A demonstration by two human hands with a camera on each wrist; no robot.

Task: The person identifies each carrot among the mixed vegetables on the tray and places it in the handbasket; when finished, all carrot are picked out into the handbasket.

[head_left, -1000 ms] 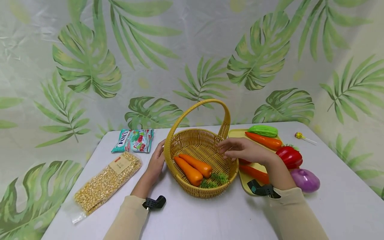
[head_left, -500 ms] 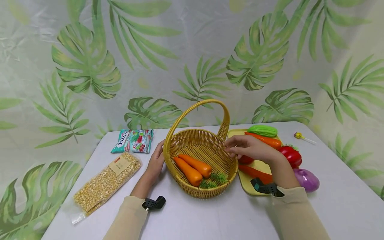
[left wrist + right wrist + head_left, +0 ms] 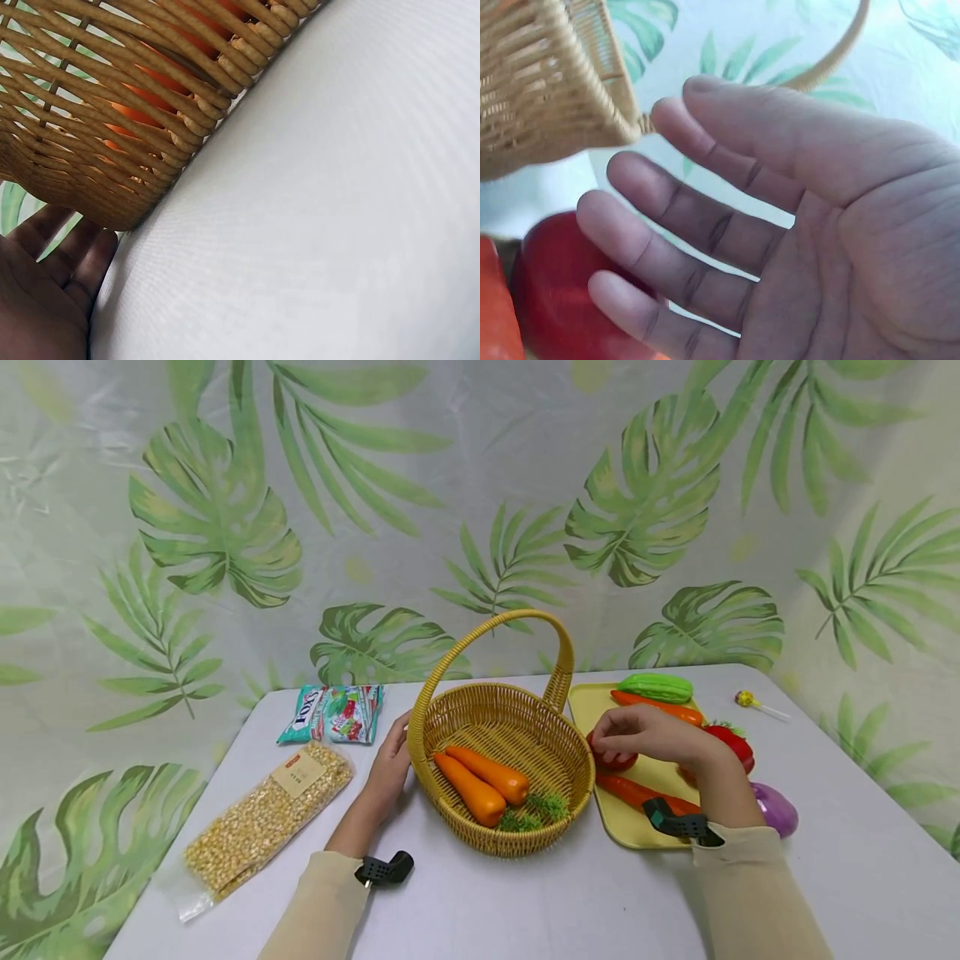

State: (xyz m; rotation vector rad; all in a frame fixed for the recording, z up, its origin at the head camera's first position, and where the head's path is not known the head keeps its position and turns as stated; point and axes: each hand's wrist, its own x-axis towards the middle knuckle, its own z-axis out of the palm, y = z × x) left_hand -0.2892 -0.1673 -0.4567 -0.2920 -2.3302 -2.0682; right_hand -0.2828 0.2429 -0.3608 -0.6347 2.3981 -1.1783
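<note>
A yellow wicker basket (image 3: 491, 839) with a tall handle stands mid-table. Two orange carrots (image 3: 487, 772) with green tops lie in it. My left hand (image 3: 387, 772) rests against the basket's left side, fingers extended along the weave near its base in the left wrist view. Over the yellow tray (image 3: 637, 835), my right hand (image 3: 656, 739) hovers just above a round red vegetable (image 3: 562, 285). Its fingers are spread and slightly bent in the right wrist view, with nothing held. Beside that vegetable lies an orange-red carrot (image 3: 637, 795), partly hidden by the wrist strap.
At the tray's back are a green bitter melon (image 3: 656, 687) and another carrot (image 3: 660, 706). A red bell pepper (image 3: 733, 745), a purple onion (image 3: 776, 810) and a lollipop (image 3: 757, 703) sit further right. Left lie a teal candy bag (image 3: 337, 714) and a corn kernel pack (image 3: 262, 818).
My right hand has moved right, from over the basket's right rim to above the round red vegetable on the tray. The left hand and basket have stayed in place.
</note>
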